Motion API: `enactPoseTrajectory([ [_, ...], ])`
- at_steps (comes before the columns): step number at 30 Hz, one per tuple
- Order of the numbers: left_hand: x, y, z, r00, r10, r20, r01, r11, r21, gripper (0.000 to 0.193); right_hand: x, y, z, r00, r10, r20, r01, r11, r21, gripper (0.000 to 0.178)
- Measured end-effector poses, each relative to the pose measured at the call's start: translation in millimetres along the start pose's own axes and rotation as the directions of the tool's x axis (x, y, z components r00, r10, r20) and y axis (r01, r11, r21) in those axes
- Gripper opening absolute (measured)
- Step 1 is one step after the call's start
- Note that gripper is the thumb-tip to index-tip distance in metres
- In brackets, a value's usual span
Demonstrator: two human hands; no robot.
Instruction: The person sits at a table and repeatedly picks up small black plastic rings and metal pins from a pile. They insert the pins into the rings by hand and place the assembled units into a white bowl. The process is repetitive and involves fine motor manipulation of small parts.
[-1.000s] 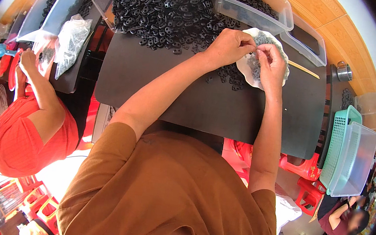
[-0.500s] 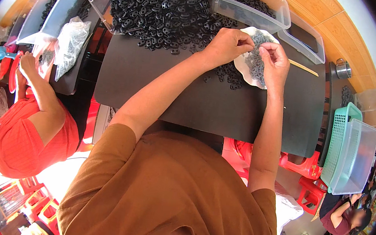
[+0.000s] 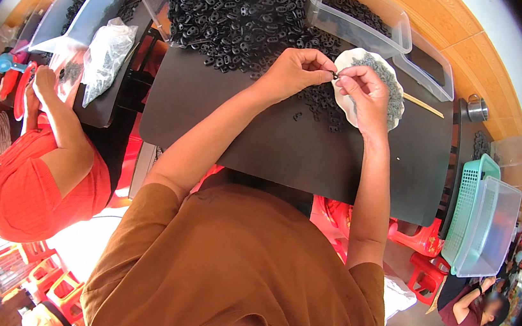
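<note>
White scalloped plate of small grey metal bits at one o'clock, clear plastic tub of black parts behind it, left hand and right hand fingers pinched together on one small black plastic piece over the plate's edge, heap of black plastic loops at twelve o'clock on the black desk, wooden floor beyond.

Dark desk carries a big heap of small black plastic parts at its far edge, w/ a few strays scattered nearer. A white plate of grey pieces sits right of the heap; clear plastic tubs behind it, a thin wooden stick beside.
</note>
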State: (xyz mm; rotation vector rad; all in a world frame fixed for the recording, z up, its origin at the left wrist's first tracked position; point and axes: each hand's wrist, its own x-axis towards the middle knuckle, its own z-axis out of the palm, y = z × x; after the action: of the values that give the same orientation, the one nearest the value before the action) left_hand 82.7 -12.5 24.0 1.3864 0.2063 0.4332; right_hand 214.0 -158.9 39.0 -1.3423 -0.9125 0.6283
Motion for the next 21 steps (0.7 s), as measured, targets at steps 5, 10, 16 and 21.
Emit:
enactPoseTrajectory([
  [5, -7.8, -7.7, -7.1, 1.0, -0.014, -0.012, 0.012, 0.989, -0.147, 0.016, 0.9, 1.5, 17.8, 0.999, 0.028, 0.018, -0.028, 1.0, -0.001, 0.004],
  [10, -11.4, -15.0, -9.1, 0.998, -0.046, -0.031, 0.039, 0.977, -0.211, 0.014, 0.6, 7.1, 21.4, 0.998, 0.059, 0.026, -0.059, 0.998, -0.023, 0.005],
  [16, -12.2, -12.0, -7.8, 0.995, -0.037, -0.093, 0.012, 0.967, -0.256, 0.006, -1.0, 3.7, 23.8, 0.998, 0.065, 0.003, -0.065, 0.998, -0.026, 0.006],
  [21, -15.4, -8.0, 1.2, 0.991, 0.04, -0.131, -0.029, 0.995, 0.091, 0.01, -2.6, 11.8, 16.3, 0.992, 0.122, -0.012, -0.12, 0.986, 0.112, 0.007],
])
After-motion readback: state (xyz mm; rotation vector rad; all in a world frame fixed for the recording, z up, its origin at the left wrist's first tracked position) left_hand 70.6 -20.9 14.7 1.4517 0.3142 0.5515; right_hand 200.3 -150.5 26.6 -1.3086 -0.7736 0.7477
